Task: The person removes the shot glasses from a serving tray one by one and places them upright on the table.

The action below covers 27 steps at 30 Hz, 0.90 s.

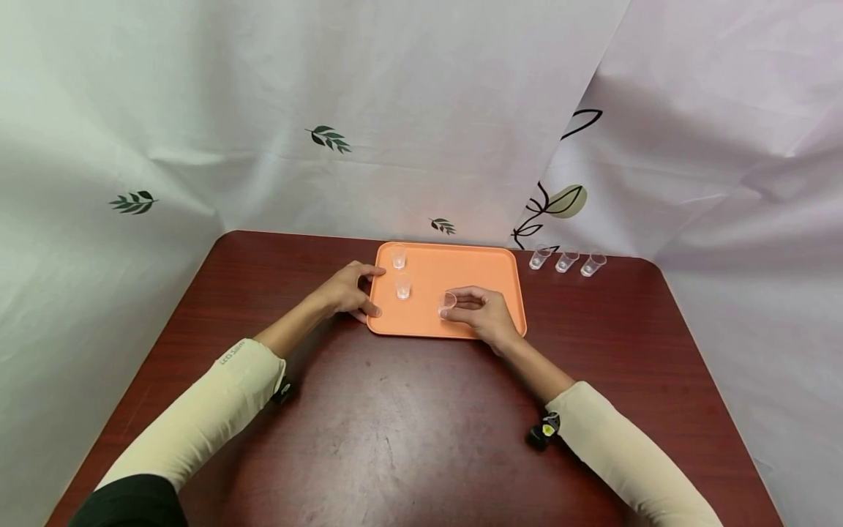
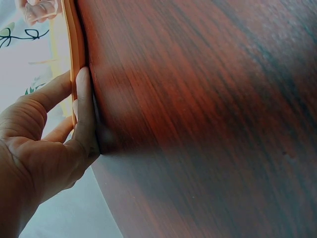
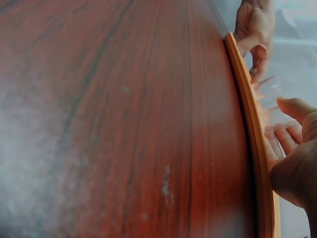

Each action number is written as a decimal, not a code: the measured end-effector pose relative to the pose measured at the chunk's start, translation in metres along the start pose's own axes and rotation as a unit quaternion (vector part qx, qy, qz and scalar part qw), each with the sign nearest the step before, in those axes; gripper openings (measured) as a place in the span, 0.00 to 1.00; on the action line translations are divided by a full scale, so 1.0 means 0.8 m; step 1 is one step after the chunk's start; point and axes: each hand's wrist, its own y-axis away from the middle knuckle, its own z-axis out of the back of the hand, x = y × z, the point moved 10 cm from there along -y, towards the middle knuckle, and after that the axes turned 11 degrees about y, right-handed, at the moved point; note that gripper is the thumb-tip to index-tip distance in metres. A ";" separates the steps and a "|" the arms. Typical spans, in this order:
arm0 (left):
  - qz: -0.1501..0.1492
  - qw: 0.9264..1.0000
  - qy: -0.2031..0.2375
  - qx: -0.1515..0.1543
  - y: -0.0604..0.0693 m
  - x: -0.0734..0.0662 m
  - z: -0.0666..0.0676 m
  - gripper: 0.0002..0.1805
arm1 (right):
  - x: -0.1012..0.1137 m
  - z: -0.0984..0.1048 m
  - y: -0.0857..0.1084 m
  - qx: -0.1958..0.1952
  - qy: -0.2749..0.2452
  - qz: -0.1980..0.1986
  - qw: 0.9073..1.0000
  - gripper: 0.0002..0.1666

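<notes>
An orange tray [image 1: 484, 274] lies near the far edge of the table. My left hand [image 1: 345, 289] grips its left edge, with some fingers over the rim and others low along its side in the left wrist view. My right hand [image 1: 485, 315] holds a small clear cup [image 1: 448, 301] between thumb and fingers, over the tray's front middle part. Whether that cup touches the tray I cannot tell. Two more clear cups, a back one [image 1: 399, 256] and a front one [image 1: 403, 287], stand upright on the tray's left side, close to my left hand.
Right of the tray, three clear cups stand in a row on the table: a left one [image 1: 540, 257], a middle one [image 1: 566, 261] and a right one [image 1: 593, 264]. A white cloth [image 1: 395, 183] with leaf prints hangs behind the dark red-brown wooden table [image 1: 395, 417].
</notes>
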 end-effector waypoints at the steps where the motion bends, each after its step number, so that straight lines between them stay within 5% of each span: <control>1: 0.000 1.000 0.000 0.000 0.000 0.000 0.000 0.54 | 0.000 0.001 0.000 -0.002 -0.003 0.000 1.000 0.26; 27: 0.004 1.000 0.007 0.010 0.002 -0.001 -0.002 0.54 | -0.016 0.072 0.030 -0.042 -0.033 -0.026 0.998 0.29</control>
